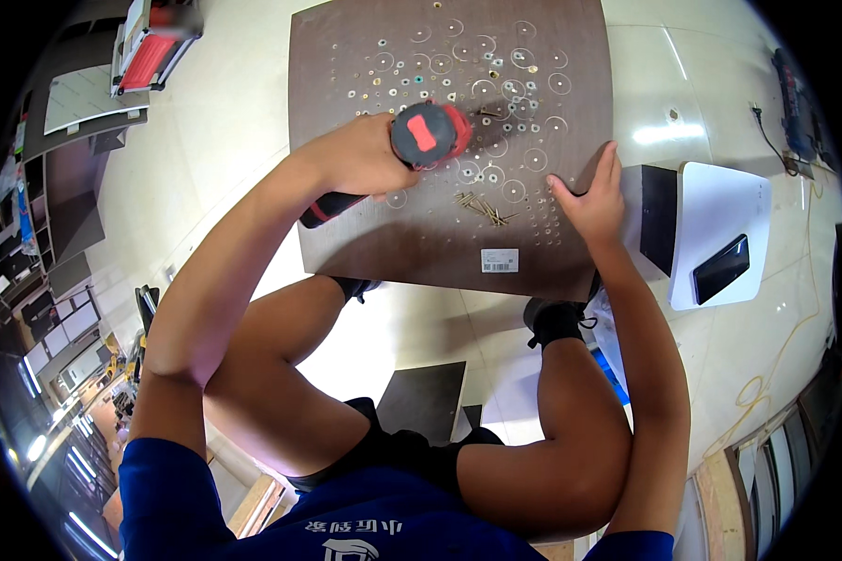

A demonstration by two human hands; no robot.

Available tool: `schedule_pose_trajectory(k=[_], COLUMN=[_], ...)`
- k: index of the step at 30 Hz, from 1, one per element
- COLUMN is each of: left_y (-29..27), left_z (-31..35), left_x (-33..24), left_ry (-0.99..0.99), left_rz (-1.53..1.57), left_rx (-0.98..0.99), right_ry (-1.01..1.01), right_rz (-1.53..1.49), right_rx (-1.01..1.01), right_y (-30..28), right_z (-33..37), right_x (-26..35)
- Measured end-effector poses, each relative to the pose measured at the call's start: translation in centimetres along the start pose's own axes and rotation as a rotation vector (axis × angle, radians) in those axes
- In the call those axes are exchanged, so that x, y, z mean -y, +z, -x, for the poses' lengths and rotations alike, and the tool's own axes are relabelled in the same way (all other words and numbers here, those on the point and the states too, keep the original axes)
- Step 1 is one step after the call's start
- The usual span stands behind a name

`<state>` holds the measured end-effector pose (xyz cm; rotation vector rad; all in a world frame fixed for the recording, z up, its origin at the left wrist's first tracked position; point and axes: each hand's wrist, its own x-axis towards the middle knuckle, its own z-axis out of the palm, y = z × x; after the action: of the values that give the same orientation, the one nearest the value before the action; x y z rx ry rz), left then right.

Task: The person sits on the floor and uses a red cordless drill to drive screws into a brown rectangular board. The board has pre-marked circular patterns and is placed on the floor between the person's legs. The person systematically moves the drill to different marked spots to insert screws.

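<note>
My left hand (363, 157) is closed around the grip of a red and black cordless drill (428, 134), seen from its back end. The drill stands over the middle of a brown board (346, 238), and its tip is hidden behind its body. Many small holes and drawn circles mark the board. A loose heap of brass-coloured screws (485, 208) lies on it, between the drill and a white label (500, 261). At the board's right edge my right hand (593, 201) rests with thumb and fingers apart, holding nothing.
Right of the board, a white stool top (720, 220) carries a black phone (721, 269). A red and silver case (150, 58) stands at the far left. A dark panel (423, 397) lies between my legs. A yellow cord (767, 374) runs along the floor at right.
</note>
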<state>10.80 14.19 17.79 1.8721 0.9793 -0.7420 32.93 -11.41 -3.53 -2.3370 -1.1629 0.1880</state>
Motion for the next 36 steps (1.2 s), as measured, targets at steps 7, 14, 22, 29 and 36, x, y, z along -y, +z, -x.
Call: schedule_pose_trajectory(k=[7, 14, 22, 29, 36], left_y=[-0.8, -1.4, -1.8, -1.7, -1.4], left_z=[-1.0, 0.0, -0.1, 0.0, 0.0], left_x=[2.0, 1.5, 2.1, 2.1, 0.7], left_ry=[-0.007, 0.006, -0.005, -0.018, -0.012], left_rz=[0.209, 0.296, 0.229, 0.252, 0.161], left_rx=[0.084, 0.046, 0.062, 0.070, 0.059], right_ry=[0.026, 0.027, 0.056, 0.074, 0.032], right_rz=[0.038, -0.056, -0.044, -0.045, 0.002], right_rx=[0.028, 0.027, 0.049, 0.059, 0.026], right_y=[-0.1, 0.0, -0.3, -0.2, 0.2], right_z=[-0.1, 0.0, -0.1, -0.1, 0.1], right_x=[0.4, 0.2, 0.5, 0.7, -0.1])
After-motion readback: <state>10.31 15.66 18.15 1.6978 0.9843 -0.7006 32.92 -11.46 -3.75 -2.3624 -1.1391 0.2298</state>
